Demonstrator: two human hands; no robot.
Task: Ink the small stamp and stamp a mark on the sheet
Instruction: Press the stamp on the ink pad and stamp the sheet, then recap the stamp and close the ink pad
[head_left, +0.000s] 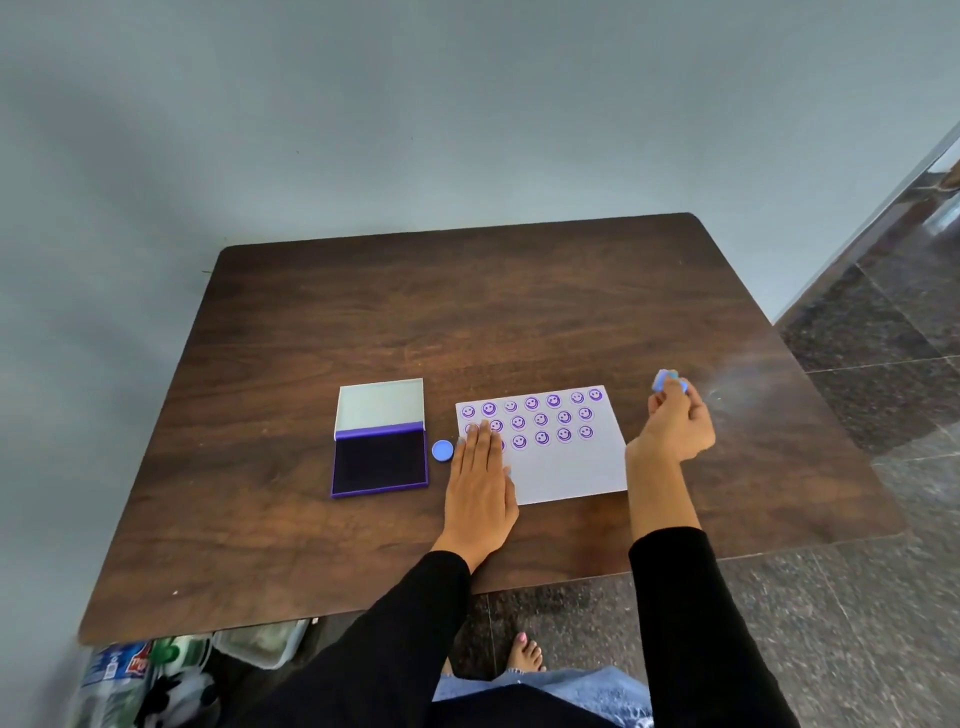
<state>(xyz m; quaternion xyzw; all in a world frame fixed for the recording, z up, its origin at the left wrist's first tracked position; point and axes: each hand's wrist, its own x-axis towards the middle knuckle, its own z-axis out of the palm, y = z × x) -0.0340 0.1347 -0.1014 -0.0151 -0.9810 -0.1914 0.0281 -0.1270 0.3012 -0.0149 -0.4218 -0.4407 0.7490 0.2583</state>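
Note:
A white sheet lies on the dark wooden table, with several purple smiley marks in rows across its upper part. My left hand lies flat on the sheet's left edge, fingers together. My right hand is raised to the right of the sheet and pinches the small blue stamp at its fingertips. An open ink pad with a dark purple pad and a raised lid sits left of the sheet. A round blue cap lies between the ink pad and my left hand.
The table stands against a grey-blue wall. Plastic bottles and bags sit on the floor under the table's front left corner. Dark stone floor lies to the right. A bare foot shows below the table edge.

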